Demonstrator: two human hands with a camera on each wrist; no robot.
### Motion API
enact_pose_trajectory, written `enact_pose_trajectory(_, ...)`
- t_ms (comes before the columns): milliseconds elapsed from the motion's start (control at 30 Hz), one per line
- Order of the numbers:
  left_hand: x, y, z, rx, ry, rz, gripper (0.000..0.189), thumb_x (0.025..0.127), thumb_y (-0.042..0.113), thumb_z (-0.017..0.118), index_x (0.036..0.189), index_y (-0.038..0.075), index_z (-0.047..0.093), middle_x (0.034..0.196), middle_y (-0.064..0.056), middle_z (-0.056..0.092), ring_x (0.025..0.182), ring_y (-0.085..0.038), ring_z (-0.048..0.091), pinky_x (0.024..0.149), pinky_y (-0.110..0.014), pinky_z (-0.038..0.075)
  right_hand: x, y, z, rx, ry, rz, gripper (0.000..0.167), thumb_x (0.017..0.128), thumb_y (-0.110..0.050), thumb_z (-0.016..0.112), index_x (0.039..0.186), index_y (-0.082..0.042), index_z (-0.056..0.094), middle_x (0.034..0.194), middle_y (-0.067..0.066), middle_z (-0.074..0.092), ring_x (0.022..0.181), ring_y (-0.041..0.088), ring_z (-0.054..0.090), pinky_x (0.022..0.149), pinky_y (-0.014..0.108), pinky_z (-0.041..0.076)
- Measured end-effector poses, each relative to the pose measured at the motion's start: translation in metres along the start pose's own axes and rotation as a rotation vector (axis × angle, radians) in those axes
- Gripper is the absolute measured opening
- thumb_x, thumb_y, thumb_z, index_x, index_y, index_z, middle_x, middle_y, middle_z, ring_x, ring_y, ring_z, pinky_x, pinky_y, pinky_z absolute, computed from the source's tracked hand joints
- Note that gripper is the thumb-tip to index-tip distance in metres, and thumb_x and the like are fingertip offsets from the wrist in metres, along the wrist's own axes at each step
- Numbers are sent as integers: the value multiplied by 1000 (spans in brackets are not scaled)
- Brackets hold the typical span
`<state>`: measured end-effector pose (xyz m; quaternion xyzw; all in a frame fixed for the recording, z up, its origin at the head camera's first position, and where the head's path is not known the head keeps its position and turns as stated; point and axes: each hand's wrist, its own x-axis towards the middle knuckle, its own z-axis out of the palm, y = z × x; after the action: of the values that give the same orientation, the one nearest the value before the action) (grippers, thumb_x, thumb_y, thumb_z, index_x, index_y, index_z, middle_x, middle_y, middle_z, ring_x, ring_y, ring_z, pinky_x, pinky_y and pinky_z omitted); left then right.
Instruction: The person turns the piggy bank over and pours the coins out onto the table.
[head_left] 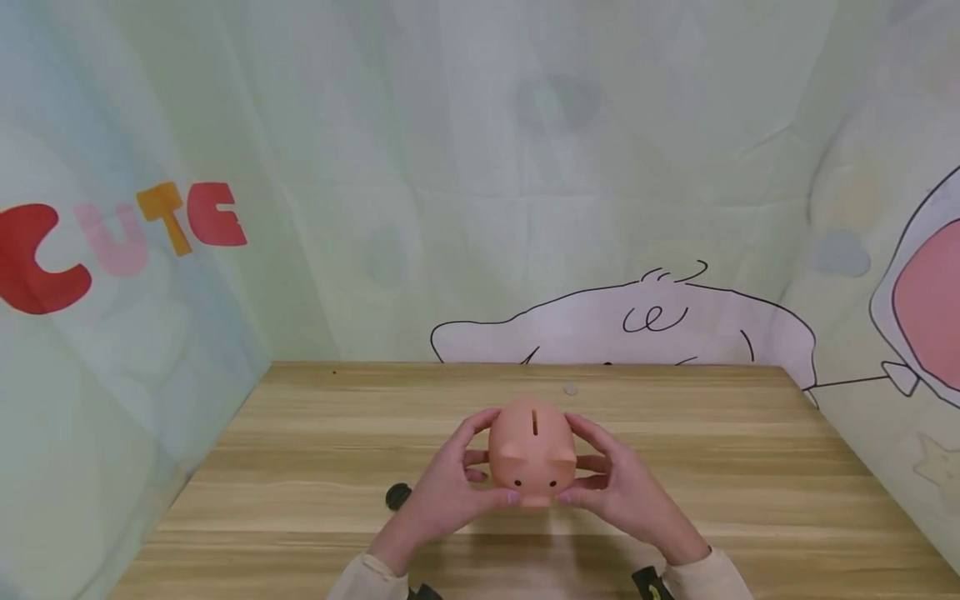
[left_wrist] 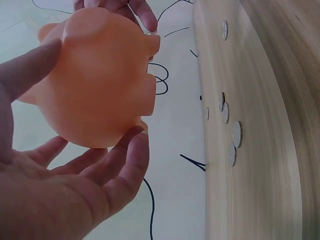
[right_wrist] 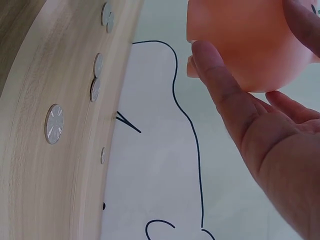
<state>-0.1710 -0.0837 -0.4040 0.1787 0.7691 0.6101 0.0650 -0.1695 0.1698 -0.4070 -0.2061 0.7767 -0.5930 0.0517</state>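
A pink piggy bank (head_left: pixel 533 454) is held up off the table between both hands, its coin slot on top and its face toward me in the head view. My left hand (head_left: pixel 452 487) grips one side, thumb beside the snout and fingers curled around the body. On the opposite side my right hand (head_left: pixel 628 493) grips it the same way. Short legs of the piggy bank (left_wrist: pixel 95 85) show in the left wrist view. Several silver coins (right_wrist: pixel 54 124) lie on the table in both wrist views; the head view shows one coin (head_left: pixel 571 389) beyond the piggy bank.
A small black round object (head_left: pixel 398 497) lies on the wooden table (head_left: pixel 300 467), just left of my left wrist. Dark straps (head_left: pixel 651 582) sit at both wrists. A printed cloth (head_left: pixel 487 208) with cartoon drawings surrounds the table's back and sides.
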Motion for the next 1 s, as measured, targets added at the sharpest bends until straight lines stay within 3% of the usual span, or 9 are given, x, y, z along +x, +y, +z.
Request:
enact_pose_trajectory(133,2,0,0,63,22,125,90,76,12,88,149,30,37,151,2,39,122,-26,56,97,-48,47,2,-1,3,-2,37,-58,93,77,7,81,153,-15,32,155,17,32,119,42,56,82,35,56)
enact_pose_trajectory(233,4,0,2,106,42,239,94,76,-1,84,150,31,35,152,5,36,127,-24,53,99,-41,47,3,-1,3,-9,67,-130,95,75,13,79,152,-19,33,154,13,34,123,44,52,82,37,56)
enact_pose_trajectory(300,4,0,3,110,44,261,95,77,-6,82,150,32,35,152,6,36,128,-24,53,99,-36,47,3,0,4,-13,78,-163,96,74,14,79,151,-19,34,154,12,34,123,45,52,82,37,56)
enact_pose_trajectory(700,1,-1,4,105,36,209,93,78,-2,83,149,34,35,153,5,35,128,-25,52,98,-37,48,0,3,6,-8,68,-135,94,75,11,80,152,-18,34,155,10,32,123,45,53,82,37,56)
enact_pose_trajectory(867,-1,-1,1,41,24,106,89,77,11,86,149,33,38,148,1,43,115,-25,59,94,-45,50,0,5,1,8,59,-97,90,77,5,82,152,-13,35,154,16,34,117,41,56,81,37,57)
enact_pose_trajectory(1000,1,-1,0,2,34,15,78,79,31,86,146,28,45,139,-1,50,97,-23,61,85,-39,52,-1,1,-4,15,60,-17,76,85,-8,79,149,-7,39,144,24,44,104,32,61,74,36,57)
